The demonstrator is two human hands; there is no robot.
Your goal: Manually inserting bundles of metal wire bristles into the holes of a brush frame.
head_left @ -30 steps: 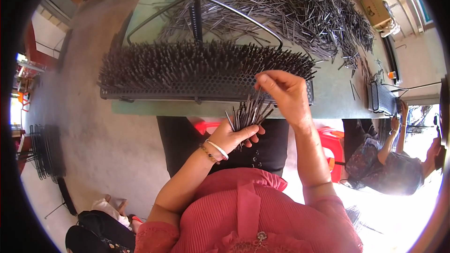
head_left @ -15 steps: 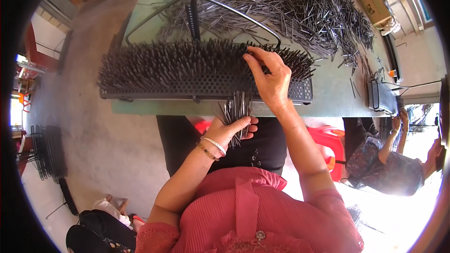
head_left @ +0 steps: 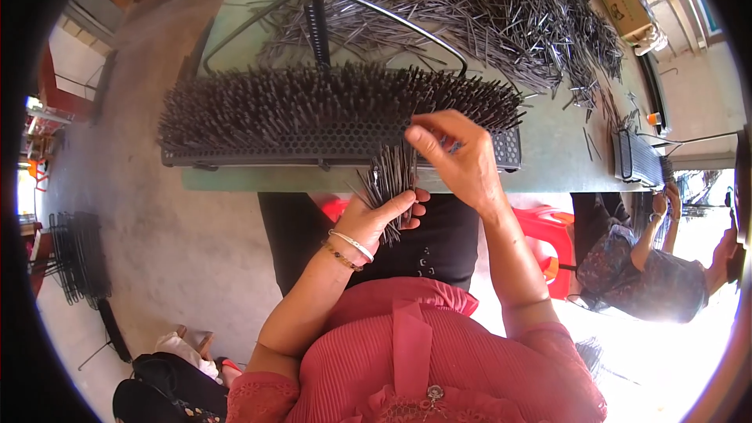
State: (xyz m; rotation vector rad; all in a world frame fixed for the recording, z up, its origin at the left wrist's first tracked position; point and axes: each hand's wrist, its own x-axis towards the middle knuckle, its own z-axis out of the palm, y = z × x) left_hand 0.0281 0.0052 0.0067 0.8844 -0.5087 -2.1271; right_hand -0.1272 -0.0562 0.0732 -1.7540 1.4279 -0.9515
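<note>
A long black panel full of round holes lies along the near edge of the table, with dense rows of dark thin strips standing up from it. Bare holes show along its front and at its right end. My left hand is closed around a bundle of the same dark strips, their tops fanned out just before the panel. Close above that bundle, my right hand has its thumb and forefinger drawn near each other. Whatever sits between those fingertips is too small to make out.
A large heap of loose strips covers the back of the green table. A black metal stand rises behind the panel. To the right, another person works at a similar panel. A red plastic stool stands below.
My right hand has drawn back from among the standing strips toward me, down to the top of the bundle. The left hand keeps its hold and has barely shifted.
</note>
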